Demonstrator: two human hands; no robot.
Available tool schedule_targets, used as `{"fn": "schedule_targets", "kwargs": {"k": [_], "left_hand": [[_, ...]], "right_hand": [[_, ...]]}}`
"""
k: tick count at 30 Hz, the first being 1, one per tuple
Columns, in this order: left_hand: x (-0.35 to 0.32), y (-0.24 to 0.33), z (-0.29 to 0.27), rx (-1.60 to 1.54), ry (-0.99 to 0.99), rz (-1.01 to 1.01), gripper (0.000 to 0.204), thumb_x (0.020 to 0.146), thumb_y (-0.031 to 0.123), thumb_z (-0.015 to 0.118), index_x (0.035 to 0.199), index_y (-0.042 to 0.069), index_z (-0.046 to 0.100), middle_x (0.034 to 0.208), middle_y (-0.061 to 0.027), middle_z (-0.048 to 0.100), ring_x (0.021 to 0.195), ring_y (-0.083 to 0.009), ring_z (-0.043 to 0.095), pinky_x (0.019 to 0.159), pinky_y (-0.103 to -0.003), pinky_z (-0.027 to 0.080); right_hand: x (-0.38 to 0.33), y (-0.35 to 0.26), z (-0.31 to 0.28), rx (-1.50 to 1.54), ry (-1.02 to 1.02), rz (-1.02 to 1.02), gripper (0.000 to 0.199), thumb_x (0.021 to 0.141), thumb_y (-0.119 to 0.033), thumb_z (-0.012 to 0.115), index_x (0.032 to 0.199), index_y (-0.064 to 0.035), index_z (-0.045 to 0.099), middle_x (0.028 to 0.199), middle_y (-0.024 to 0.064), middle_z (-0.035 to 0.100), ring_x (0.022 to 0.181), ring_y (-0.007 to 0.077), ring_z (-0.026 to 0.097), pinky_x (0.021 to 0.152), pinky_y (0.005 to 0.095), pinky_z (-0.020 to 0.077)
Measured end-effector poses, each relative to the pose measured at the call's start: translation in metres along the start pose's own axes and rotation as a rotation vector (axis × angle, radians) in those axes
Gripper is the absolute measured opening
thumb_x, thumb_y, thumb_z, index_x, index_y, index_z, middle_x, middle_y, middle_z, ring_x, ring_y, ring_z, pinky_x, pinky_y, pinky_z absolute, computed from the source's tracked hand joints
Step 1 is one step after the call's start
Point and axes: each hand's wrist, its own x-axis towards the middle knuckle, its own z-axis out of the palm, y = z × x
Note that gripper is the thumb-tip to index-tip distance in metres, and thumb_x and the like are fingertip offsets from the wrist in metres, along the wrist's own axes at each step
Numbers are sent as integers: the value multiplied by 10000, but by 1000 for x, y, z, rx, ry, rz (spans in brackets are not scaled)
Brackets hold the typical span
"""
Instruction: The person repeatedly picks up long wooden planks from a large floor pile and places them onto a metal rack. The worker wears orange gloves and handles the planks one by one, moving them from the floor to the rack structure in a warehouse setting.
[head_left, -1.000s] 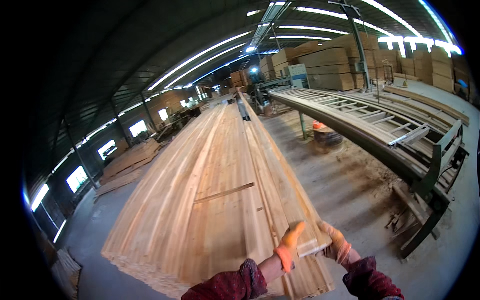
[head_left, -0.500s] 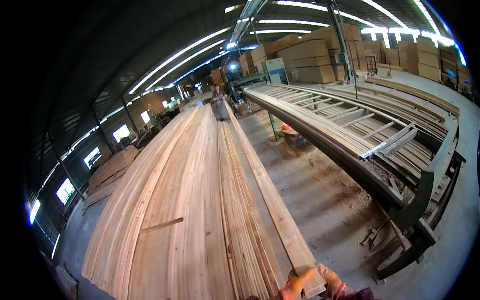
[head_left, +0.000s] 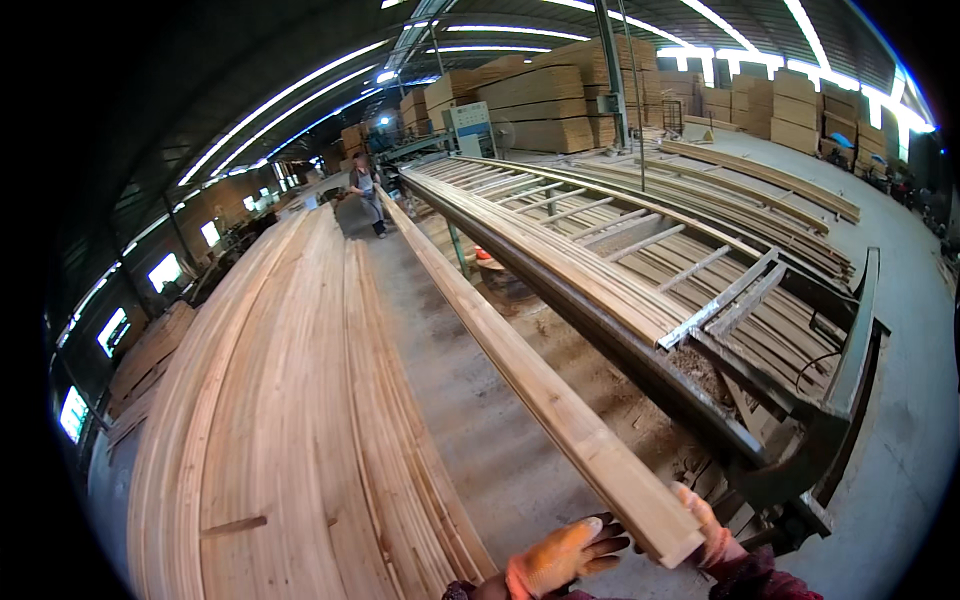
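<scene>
A long pale wooden plank (head_left: pixel 560 400) stretches from my hands toward a person (head_left: pixel 367 190) standing at its far end. My right hand (head_left: pixel 708 528), in an orange glove, grips the right edge near the plank's close end; its underside fingers are hidden. On the other side my left hand (head_left: pixel 562 556) is off the top of the plank. Its glove is orange with dark fingers, which are stretched and spread beside the plank's left edge. Left of the plank lies a wide stack of long boards (head_left: pixel 270 400), with a short stick (head_left: pixel 234 526) across it.
A long metal conveyor frame (head_left: pixel 600 320) with crossbars and boards runs along the right, its heavy end bracket (head_left: pixel 800 470) close to my right arm. Tall lumber stacks (head_left: pixel 540 105) and a control cabinet (head_left: pixel 470 130) stand behind. Scraps litter the floor (head_left: pixel 450 370).
The plank has moved right, away from the board stack and toward the conveyor frame. My left hand has let go of its end. The view has swung right.
</scene>
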Motion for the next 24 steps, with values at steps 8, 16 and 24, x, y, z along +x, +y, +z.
{"fn": "schedule_targets", "kwargs": {"k": [8,16,24], "left_hand": [[156,218,-163,-165,187,163,804,955,596,604,1529,93,351,1521,-115,481,1355,-295,504,1086,-503,444],[342,338,-200,8,242,165,823,906,679,598,1481,109,449,1485,-113,524,1353,-359,501,1111,-574,399],[432,445,-232,-118,372,-40,927,819,761,642,1424,78,478,1374,-121,539,1240,-322,539,1033,-503,455]], "right_hand": [[61,-87,-21,-376,144,-110,358,1033,-273,593,1299,-35,618,1208,111,682,1087,234,682,887,388,582],[116,-107,-61,-157,764,-150,350,1030,-315,584,1225,-30,642,1194,102,696,1037,234,694,890,399,575],[213,-216,-135,-353,1015,-164,416,974,-391,607,1175,-33,670,1125,137,724,1011,285,698,906,415,556]]}}
